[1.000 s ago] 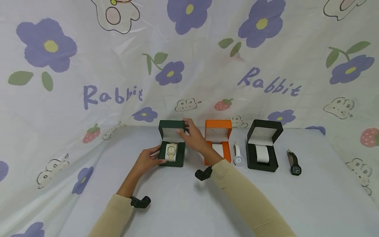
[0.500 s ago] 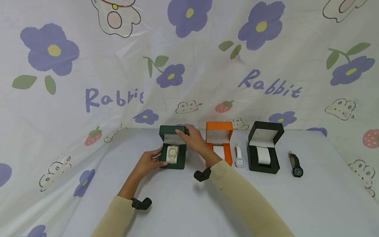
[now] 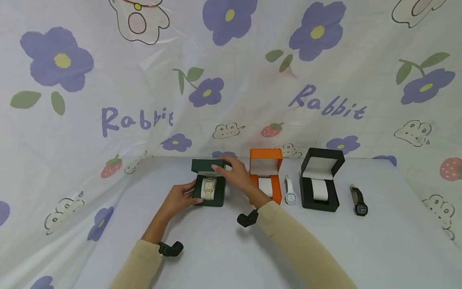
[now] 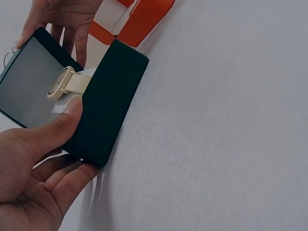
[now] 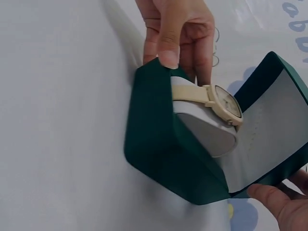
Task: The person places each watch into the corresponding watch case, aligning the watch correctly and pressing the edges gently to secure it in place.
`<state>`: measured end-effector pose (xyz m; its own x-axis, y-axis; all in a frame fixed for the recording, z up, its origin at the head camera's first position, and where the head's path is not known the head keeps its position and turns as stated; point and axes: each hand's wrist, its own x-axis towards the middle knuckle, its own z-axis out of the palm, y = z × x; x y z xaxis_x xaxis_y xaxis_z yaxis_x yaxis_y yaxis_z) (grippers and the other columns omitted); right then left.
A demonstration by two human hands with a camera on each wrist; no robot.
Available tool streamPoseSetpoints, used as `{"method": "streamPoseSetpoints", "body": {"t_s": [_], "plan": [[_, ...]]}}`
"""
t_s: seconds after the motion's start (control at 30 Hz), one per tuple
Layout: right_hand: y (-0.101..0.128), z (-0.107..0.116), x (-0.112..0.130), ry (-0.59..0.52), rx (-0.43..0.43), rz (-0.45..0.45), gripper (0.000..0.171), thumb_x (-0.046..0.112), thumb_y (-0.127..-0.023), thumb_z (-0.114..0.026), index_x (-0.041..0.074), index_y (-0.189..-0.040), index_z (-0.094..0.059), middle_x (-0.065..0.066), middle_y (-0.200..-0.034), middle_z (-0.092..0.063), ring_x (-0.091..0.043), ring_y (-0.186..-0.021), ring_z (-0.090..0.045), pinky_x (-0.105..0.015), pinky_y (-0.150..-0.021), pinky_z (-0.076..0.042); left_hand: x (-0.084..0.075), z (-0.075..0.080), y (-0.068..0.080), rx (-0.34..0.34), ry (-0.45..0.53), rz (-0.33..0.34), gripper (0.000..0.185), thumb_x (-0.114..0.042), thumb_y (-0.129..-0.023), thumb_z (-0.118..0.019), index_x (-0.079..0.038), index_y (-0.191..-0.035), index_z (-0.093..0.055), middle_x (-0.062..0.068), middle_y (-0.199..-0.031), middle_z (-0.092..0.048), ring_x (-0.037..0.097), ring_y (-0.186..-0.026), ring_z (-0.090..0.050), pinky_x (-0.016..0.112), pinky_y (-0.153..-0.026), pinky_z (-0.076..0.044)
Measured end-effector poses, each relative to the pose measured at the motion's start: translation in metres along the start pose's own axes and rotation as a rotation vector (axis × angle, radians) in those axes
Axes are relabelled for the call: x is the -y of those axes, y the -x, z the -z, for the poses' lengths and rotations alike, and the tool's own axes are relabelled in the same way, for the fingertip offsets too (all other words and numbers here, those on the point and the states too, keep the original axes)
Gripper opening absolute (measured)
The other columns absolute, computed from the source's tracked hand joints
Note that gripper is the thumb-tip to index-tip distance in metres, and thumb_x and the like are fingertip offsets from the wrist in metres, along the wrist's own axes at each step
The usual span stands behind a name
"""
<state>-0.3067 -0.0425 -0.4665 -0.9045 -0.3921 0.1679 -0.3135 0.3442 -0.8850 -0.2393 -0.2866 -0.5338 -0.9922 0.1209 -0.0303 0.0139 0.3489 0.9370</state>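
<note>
Nearest the wearer, the left hand grips the near left corner of the dark green box: its thumb is curled over the front rim and the other fingers are tucked along the side wall. Just past that thumb, inside the box, a cream watch is strapped round a white cushion, dial up. Over the far edge, the right hand holds the green box's lid, thumb under its front lip and fingers bent over the top; the lid leans forward, half lowered over the watch.

Beyond the right hand's knuckles stands an orange box, lid upright, with a bare white cushion inside; the wrist covers its lower left corner. Just past it a white watch lies flat on the pale table. Farther out is a black box, open, its white cushion also bare, then a black watch.

Three boxes and three watches in all; one watch is boxed, two lie loose.
</note>
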Motion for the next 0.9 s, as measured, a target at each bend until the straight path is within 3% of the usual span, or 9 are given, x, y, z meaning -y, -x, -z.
{"method": "streamPoseSetpoints", "body": {"t_s": [0.27,0.53,0.9], "plan": [[0.008,-0.003,-0.005,0.025,-0.031,0.048,0.042,0.038,-0.094,-0.074,0.017,-0.129,-0.068,0.000,-0.137,-0.061,-0.020,-0.129,-0.053,-0.047,-0.113,-0.042,-0.003,0.001,0.001,0.022,0.061,-0.005,0.078,-0.002,-0.080,-0.085,0.003,-0.148,-0.047,0.021,-0.152,-0.045,0.038,-0.131,-0.053,0.030,-0.093,-0.055],[0.016,-0.011,-0.011,-0.046,-0.044,0.123,0.041,0.028,-0.090,-0.080,0.012,-0.126,-0.069,-0.004,-0.128,-0.062,-0.022,-0.122,-0.057,-0.043,-0.101,-0.054,0.005,0.001,-0.003,-0.022,0.007,0.019,0.075,-0.005,-0.079,-0.087,0.004,-0.144,-0.052,0.021,-0.147,-0.051,0.036,-0.128,-0.056,0.032,-0.093,-0.056],[0.028,-0.019,-0.018,-0.042,-0.034,0.186,0.044,0.021,-0.085,-0.085,0.009,-0.124,-0.069,-0.012,-0.136,-0.058,-0.027,-0.128,-0.054,-0.048,-0.100,-0.053,0.003,0.002,-0.004,-0.042,-0.036,0.055,0.065,-0.011,-0.078,-0.089,0.003,-0.135,-0.063,0.020,-0.137,-0.061,0.033,-0.124,-0.061,0.034,-0.092,-0.057]]}}
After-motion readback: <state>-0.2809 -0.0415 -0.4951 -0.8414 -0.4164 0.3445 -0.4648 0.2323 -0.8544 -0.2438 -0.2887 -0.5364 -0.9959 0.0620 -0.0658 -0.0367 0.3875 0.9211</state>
